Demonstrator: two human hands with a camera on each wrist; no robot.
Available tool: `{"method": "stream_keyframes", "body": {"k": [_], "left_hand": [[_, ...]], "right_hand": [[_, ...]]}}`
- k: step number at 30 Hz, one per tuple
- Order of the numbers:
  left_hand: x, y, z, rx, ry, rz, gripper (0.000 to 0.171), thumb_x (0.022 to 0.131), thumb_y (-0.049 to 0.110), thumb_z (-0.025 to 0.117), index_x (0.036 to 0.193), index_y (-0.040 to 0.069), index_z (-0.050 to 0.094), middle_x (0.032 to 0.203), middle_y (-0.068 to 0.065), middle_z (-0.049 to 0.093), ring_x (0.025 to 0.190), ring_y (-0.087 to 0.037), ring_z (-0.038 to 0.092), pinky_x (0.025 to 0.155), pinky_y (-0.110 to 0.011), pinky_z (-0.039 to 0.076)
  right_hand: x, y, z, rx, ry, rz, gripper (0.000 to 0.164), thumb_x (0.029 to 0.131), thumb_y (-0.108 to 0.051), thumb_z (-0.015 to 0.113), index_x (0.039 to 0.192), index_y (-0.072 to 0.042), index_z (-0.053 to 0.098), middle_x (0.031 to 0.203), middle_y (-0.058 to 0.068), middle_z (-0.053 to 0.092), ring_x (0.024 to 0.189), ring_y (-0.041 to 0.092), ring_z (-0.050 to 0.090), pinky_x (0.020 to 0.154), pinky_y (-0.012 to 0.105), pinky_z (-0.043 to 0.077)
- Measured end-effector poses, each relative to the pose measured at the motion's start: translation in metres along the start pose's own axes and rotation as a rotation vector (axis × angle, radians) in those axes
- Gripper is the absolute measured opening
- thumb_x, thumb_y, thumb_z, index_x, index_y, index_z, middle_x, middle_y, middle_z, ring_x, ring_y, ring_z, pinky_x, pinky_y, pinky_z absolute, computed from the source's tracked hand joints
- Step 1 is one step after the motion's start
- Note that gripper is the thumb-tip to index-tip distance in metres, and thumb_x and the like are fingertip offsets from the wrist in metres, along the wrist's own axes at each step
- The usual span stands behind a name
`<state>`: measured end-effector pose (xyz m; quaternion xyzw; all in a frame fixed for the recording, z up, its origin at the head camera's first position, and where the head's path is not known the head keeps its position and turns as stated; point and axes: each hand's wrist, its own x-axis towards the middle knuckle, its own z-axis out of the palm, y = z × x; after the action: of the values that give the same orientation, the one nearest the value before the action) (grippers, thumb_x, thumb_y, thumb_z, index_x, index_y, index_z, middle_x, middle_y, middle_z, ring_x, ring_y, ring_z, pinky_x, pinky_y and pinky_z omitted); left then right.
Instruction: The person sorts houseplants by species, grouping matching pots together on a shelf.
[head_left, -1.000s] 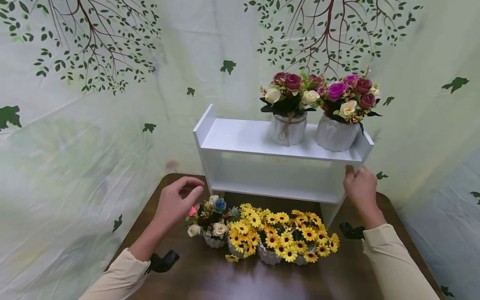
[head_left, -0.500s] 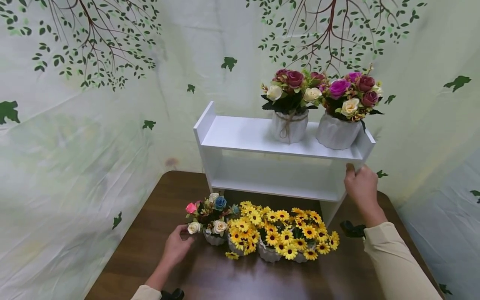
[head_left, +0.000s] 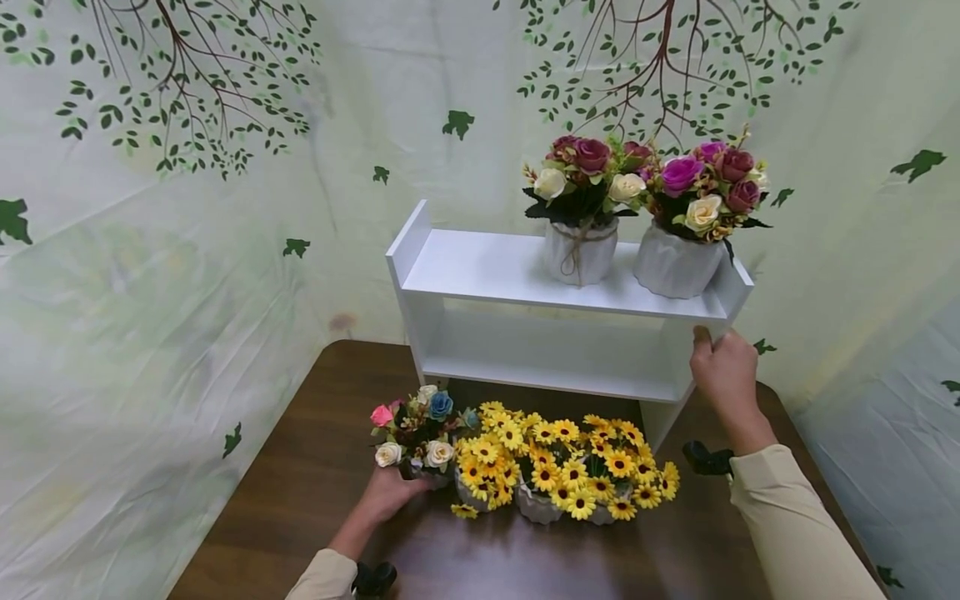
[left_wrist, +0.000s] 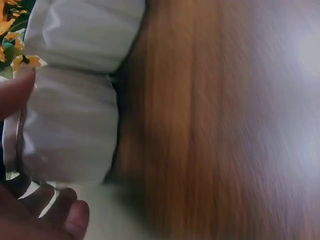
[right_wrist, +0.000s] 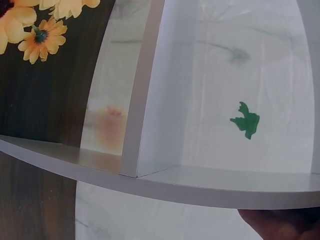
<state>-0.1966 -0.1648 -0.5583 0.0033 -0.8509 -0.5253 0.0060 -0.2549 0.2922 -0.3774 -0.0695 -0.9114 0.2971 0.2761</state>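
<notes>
My left hand (head_left: 392,492) is around the small pale pot of mixed artificial flowers (head_left: 420,429), which stands on the table at the left end of the front row. In the left wrist view, the thumb lies over the rim of the white pot (left_wrist: 70,125) and curled fingers (left_wrist: 65,210) lie along its other side. My right hand (head_left: 723,371) grips the right side panel of the white two-tier shelf (head_left: 480,258) below its upper board; most of that hand is hidden in the right wrist view. Yellow daisy-like flowers (head_left: 562,467) in several pots stand directly right of the mixed flowers.
Two white pots of roses stand on the upper board's right half: a twine-tied pot (head_left: 581,254) and a plain pot (head_left: 677,265). The lower board (head_left: 547,350) holds no pots. The brown table (head_left: 315,433) meets a leaf-printed cloth backdrop (head_left: 225,292).
My left hand has come down from beside the shelf's left end to the mixed-flower pot and closed around it. The right hand stays on the shelf's side.
</notes>
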Motion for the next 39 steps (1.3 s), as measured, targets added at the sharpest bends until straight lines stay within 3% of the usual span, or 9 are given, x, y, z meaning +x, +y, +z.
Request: {"method": "stream_keyframes", "body": {"k": [3,6,11,13,17,20,24,31,39], "left_hand": [[-0.001,0.001,0.006,0.041,0.014,-0.019,0.073,0.069,0.011,0.084,0.133,-0.004,0.053,0.126,-0.022,0.066,0.116,-0.031,0.059,0.1,-0.043,0.048],[-0.001,0.002,0.009,0.139,0.012,-0.044,0.064,0.069,0.019,0.083,0.123,-0.005,0.06,0.105,-0.018,0.073,0.093,-0.025,0.064,0.083,-0.037,0.052],[0.004,0.002,0.012,0.257,-0.028,-0.048,0.045,0.073,0.025,0.077,0.106,-0.004,0.066,0.075,-0.005,0.067,0.065,-0.013,0.054,0.063,-0.03,0.046],[0.005,0.001,0.013,0.259,-0.029,-0.057,0.046,0.074,0.025,0.076,0.108,-0.005,0.066,0.078,-0.007,0.068,0.065,-0.014,0.055,0.063,-0.031,0.046],[0.006,0.0,0.012,0.288,0.008,-0.061,0.061,0.073,0.028,0.078,0.121,-0.007,0.062,0.101,-0.016,0.072,0.081,-0.023,0.063,0.073,-0.038,0.051],[0.005,-0.002,0.006,0.31,0.087,-0.062,0.069,0.069,0.035,0.082,0.123,-0.004,0.062,0.111,-0.019,0.072,0.096,-0.029,0.066,0.082,-0.043,0.054],[0.001,0.002,-0.013,0.305,0.18,-0.068,0.075,0.064,0.042,0.087,0.121,0.0,0.062,0.112,-0.018,0.073,0.103,-0.033,0.068,0.086,-0.047,0.055],[-0.007,0.021,-0.059,0.342,0.169,0.019,0.078,0.069,0.04,0.085,0.13,0.001,0.054,0.125,-0.018,0.067,0.116,-0.035,0.063,0.097,-0.052,0.051],[-0.01,0.037,-0.074,0.431,0.175,0.091,0.066,0.072,0.036,0.082,0.124,0.003,0.059,0.12,-0.018,0.069,0.108,-0.035,0.065,0.088,-0.051,0.054]], "right_hand": [[0.0,0.0,0.0,-0.002,-0.007,-0.003,0.033,0.103,-0.016,0.045,0.093,0.012,0.059,0.067,0.022,0.053,0.064,0.036,0.051,0.052,0.036,0.036],[-0.001,-0.001,0.0,-0.003,-0.009,-0.004,0.034,0.103,-0.016,0.045,0.095,0.013,0.059,0.072,0.027,0.057,0.066,0.038,0.053,0.054,0.04,0.039],[0.0,-0.001,0.0,-0.001,0.0,-0.004,0.034,0.103,-0.017,0.045,0.098,0.014,0.06,0.077,0.031,0.06,0.068,0.039,0.054,0.056,0.043,0.042],[0.0,-0.001,0.0,0.007,-0.005,0.002,0.034,0.103,-0.017,0.045,0.099,0.014,0.06,0.076,0.029,0.06,0.068,0.039,0.054,0.055,0.042,0.041],[0.001,-0.002,0.001,0.017,-0.012,0.005,0.035,0.103,-0.018,0.045,0.099,0.013,0.06,0.073,0.026,0.058,0.068,0.038,0.054,0.055,0.041,0.041],[0.001,-0.001,0.001,0.01,-0.009,0.006,0.034,0.103,-0.017,0.045,0.095,0.012,0.059,0.07,0.024,0.056,0.066,0.037,0.053,0.053,0.038,0.038],[0.0,0.0,-0.001,0.01,-0.005,-0.004,0.033,0.103,-0.016,0.045,0.095,0.013,0.06,0.069,0.024,0.056,0.064,0.036,0.053,0.051,0.036,0.037],[-0.002,-0.001,-0.001,0.028,0.003,-0.005,0.034,0.103,-0.016,0.045,0.102,0.015,0.06,0.076,0.03,0.06,0.066,0.039,0.054,0.051,0.038,0.039],[-0.001,-0.001,-0.001,0.018,-0.027,0.015,0.036,0.103,-0.018,0.044,0.109,0.014,0.06,0.085,0.032,0.061,0.072,0.04,0.055,0.055,0.039,0.041]]}}
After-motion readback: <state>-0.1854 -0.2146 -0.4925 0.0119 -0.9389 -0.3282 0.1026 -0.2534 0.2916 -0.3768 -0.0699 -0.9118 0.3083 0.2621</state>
